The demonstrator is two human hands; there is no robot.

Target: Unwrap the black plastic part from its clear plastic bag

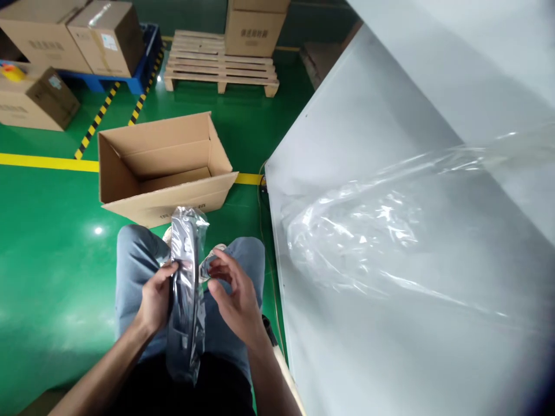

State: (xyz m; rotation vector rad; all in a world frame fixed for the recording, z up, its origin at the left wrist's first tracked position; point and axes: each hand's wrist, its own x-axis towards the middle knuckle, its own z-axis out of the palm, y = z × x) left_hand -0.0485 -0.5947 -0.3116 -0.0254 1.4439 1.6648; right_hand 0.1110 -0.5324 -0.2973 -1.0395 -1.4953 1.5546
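The left hand [156,297] pinches the long dark part in its clear bag [182,306] by its left edge, over the lap; the right hand [236,300] is beside it—fingers loosely curled, thumb parted. Green floor [56,242] stretches leftward; an open carton [160,199] stands ahead; a grey surface's edge runs rightward—clear film [359,237] on the grey surface [368,346]. Behind: blue pallet [150,55], wooden pallet [195,55].
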